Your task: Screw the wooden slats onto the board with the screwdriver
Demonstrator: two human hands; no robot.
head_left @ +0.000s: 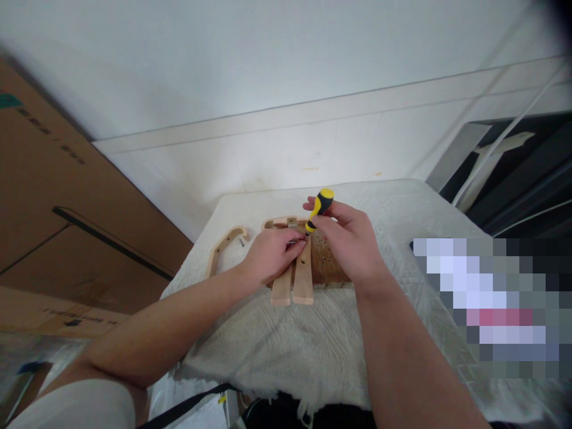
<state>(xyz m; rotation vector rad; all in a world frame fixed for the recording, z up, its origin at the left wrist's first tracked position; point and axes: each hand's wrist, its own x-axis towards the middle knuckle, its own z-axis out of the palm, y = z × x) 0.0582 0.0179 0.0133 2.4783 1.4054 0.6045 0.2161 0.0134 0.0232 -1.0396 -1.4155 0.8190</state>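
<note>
A yellow and black screwdriver [322, 202] is in my right hand [353, 238], its handle tilted up and its tip pointing down at a pale wooden piece. My left hand [272, 253] is closed in a pinch right beside that tip. A bit of metal shows at its fingertips, but I cannot make out what it is. Two pale wooden pieces, one with a dark hole [303, 280], lie side by side under my hands. Beneath them is a brown wooden board [328, 265] dotted with small holes.
To the left, a curved pale wooden piece [218, 245] lies on the white cloth-covered table [277, 339], with a small screw [242, 242] near it. A large cardboard box [80, 196] stands at the left. Behind the table is a white wall [268, 161]; dark items lean at the right.
</note>
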